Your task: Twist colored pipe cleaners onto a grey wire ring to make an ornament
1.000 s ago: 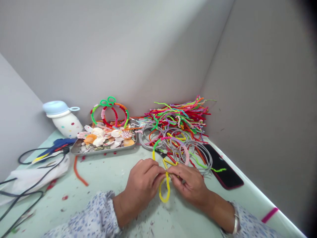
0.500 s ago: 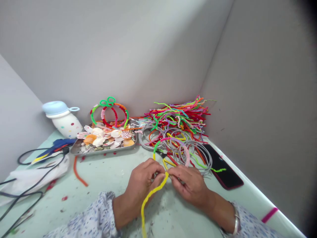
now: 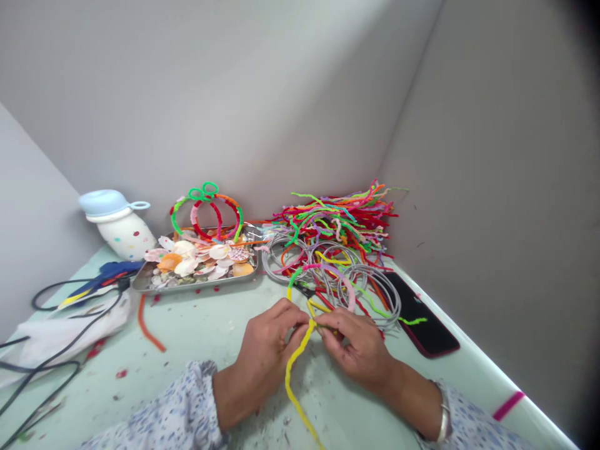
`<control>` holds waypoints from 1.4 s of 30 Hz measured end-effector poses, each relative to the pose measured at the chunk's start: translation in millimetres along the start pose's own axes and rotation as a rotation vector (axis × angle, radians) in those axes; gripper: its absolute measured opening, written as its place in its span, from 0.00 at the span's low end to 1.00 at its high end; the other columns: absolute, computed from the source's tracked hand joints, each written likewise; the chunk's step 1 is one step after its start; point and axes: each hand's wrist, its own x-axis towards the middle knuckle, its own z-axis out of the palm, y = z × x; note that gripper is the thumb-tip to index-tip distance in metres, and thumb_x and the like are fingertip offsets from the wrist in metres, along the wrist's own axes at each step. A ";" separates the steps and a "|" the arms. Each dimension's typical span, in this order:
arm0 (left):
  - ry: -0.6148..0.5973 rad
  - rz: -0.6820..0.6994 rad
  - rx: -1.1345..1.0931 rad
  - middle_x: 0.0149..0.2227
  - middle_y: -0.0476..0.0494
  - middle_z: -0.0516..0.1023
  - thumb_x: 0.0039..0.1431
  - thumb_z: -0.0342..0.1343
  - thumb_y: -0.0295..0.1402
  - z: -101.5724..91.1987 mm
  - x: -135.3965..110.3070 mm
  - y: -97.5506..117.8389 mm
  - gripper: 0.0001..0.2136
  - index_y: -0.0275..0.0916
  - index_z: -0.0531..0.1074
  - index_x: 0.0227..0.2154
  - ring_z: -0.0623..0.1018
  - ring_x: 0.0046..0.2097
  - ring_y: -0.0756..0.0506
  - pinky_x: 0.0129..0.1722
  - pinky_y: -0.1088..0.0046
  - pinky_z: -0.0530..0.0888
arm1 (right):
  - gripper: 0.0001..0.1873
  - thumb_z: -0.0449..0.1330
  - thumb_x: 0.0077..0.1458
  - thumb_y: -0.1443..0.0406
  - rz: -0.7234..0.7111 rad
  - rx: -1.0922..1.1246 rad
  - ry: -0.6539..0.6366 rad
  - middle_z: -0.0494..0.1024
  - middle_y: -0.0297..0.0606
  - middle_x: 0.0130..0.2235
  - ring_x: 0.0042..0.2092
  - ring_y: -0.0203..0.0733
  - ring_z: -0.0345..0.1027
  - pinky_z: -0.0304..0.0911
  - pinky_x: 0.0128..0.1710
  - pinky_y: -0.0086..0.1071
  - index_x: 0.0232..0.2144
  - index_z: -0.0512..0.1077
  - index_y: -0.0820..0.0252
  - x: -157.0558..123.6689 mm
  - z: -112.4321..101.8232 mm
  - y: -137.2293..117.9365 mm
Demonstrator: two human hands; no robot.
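Note:
My left hand (image 3: 269, 350) and my right hand (image 3: 359, 347) meet low in the middle of the view, both pinched on a yellow pipe cleaner (image 3: 295, 375). Its free end trails down toward me between my wrists. Where my fingers meet, the pipe cleaner joins a hoop (image 3: 328, 275) wrapped in green, pink and purple fuzz that stands up just behind my hands. Grey wire rings (image 3: 375, 290) lie behind the hoop.
A heap of coloured pipe cleaners (image 3: 337, 219) fills the back corner. A metal tray (image 3: 197, 284) of shells sits left of it with wrapped hoops (image 3: 209, 209) behind. A white jar (image 3: 119, 225), blue glue gun (image 3: 105, 275), cables and an orange pipe cleaner (image 3: 147, 325) lie left; a dark phone (image 3: 422, 315) right.
The yellow pipe cleaner was a small loop under my fingers; it has been pulled out into a long strand hanging toward me. My hands stayed in place.

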 end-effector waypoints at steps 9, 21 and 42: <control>-0.033 -0.112 -0.110 0.27 0.48 0.71 0.63 0.52 0.35 -0.4 1.3 4.0 0.10 0.37 0.74 0.28 0.70 0.29 0.50 0.29 0.77 0.65 | 0.09 0.55 0.57 0.71 -0.019 -0.001 -0.035 0.77 0.36 0.31 0.32 0.37 0.72 0.65 0.32 0.29 0.40 0.70 0.57 -1.4 1.9 1.6; -0.032 -0.209 -0.194 0.24 0.49 0.69 0.62 0.52 0.40 4.6 3.4 2.5 0.15 0.37 0.71 0.24 0.68 0.28 0.50 0.28 0.77 0.65 | 0.07 0.54 0.57 0.70 -0.022 -0.036 -0.034 0.77 0.35 0.30 0.31 0.37 0.72 0.64 0.31 0.28 0.38 0.70 0.58 -3.2 3.2 2.3; -0.012 -0.263 -0.155 0.24 0.51 0.69 0.59 0.52 0.31 6.8 2.4 1.9 0.09 0.37 0.71 0.25 0.67 0.27 0.51 0.27 0.77 0.63 | 0.05 0.55 0.57 0.70 -0.022 -0.076 -0.026 0.76 0.33 0.28 0.28 0.35 0.70 0.61 0.29 0.27 0.34 0.69 0.57 0.2 5.1 -1.4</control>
